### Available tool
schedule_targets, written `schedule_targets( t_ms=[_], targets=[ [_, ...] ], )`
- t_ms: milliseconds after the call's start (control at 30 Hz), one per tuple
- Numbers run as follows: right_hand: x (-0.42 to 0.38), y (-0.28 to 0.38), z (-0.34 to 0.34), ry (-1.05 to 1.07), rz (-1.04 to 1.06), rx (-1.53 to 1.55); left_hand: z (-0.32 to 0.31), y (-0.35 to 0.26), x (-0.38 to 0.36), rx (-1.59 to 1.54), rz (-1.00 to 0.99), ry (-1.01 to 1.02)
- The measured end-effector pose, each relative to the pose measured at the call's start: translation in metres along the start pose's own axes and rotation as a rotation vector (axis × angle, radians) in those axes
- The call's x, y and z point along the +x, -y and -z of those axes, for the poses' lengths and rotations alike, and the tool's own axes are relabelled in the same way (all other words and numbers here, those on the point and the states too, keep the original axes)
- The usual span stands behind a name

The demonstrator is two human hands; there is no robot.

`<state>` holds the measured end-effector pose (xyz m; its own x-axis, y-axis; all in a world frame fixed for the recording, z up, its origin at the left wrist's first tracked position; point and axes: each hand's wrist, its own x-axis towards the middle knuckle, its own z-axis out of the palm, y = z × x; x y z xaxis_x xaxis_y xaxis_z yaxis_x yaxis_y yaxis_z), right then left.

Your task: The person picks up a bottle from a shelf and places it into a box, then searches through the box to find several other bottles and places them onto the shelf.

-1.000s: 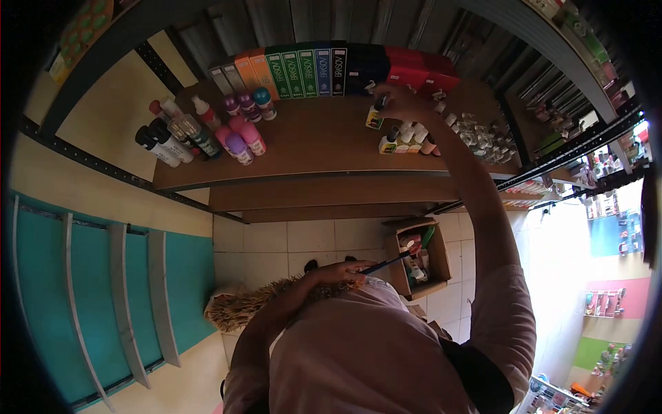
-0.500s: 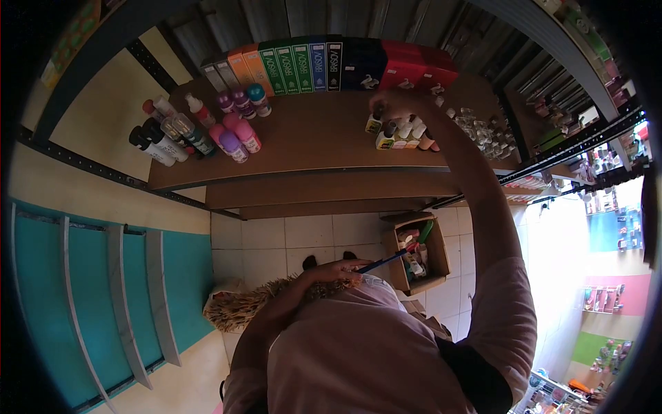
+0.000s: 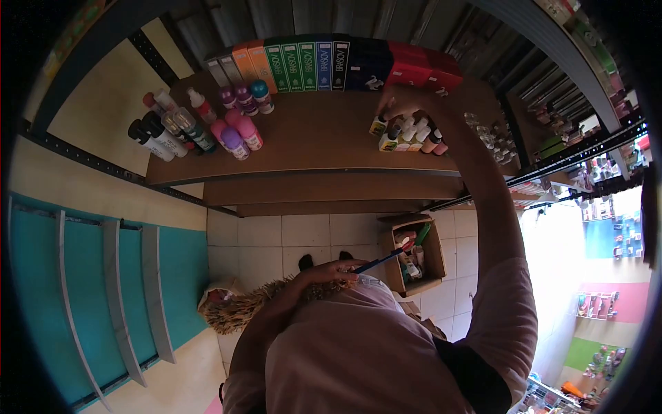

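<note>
My right hand point(image 3: 403, 102) reaches over the brown shelf point(image 3: 317, 138), its bent fingers at the small dark-capped bottle point(image 3: 378, 125) in front of the red boxes point(image 3: 407, 65). Whether the fingers grip this bottle is hard to make out. Just below and right of the hand stands a group of small bottles point(image 3: 408, 141) with white and dark caps. Down at my waist, my left hand point(image 3: 334, 271) is closed on the handle of a straw-coloured duster point(image 3: 245, 303). A thin blue rod point(image 3: 378, 261) sticks out from that hand toward the right.
Upright boxes point(image 3: 291, 67) line the back of the shelf. Pink and purple bottles point(image 3: 236, 134) and taller bottles point(image 3: 165, 131) stand at its left. Clear small bottles point(image 3: 493, 138) are on the right. On the tiled floor is an open carton point(image 3: 433, 259) of goods; metal posts frame the shelf.
My right hand has shifted slightly, and more of the small bottles show beneath it. The view has moved a little. My left hand keeps its hold on the duster.
</note>
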<state>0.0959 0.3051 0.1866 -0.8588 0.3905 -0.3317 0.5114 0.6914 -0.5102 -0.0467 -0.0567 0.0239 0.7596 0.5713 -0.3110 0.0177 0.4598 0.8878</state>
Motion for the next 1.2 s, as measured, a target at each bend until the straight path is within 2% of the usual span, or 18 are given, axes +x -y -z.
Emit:
schedule_targets(
  t_ms=[200,400,500,700,800,900,1000,1100,1200],
  targets=[
    [-0.013,0.022,0.006,0.105,-0.037,-0.174,0.006,0.012,0.003,-0.137,0.06,0.069],
    [-0.02,0.031,0.007,0.147,-0.161,-0.127,0.003,0.005,0.002,0.005,0.005,-0.003],
    [-0.017,0.022,0.004,0.171,-0.133,-0.094,0.002,-0.004,-0.002,-0.025,0.031,0.002],
    [-0.018,0.031,0.007,0.172,-0.213,-0.097,0.0,-0.008,-0.005,-0.009,0.045,-0.016],
    [-0.019,0.031,0.007,0.17,-0.147,-0.14,0.005,0.003,-0.002,0.013,0.063,-0.002],
    [-0.02,0.03,0.005,0.161,-0.164,-0.162,0.006,0.011,0.0,0.017,0.056,-0.014],
    [-0.02,0.027,0.004,0.136,-0.194,-0.211,0.006,0.016,0.001,0.077,-0.035,-0.041],
    [-0.023,0.036,0.007,0.178,-0.261,-0.189,0.006,0.011,0.0,0.059,0.024,-0.04],
    [-0.025,0.038,0.007,0.152,-0.237,-0.131,0.01,0.022,0.004,0.003,0.031,-0.008]
  ],
)
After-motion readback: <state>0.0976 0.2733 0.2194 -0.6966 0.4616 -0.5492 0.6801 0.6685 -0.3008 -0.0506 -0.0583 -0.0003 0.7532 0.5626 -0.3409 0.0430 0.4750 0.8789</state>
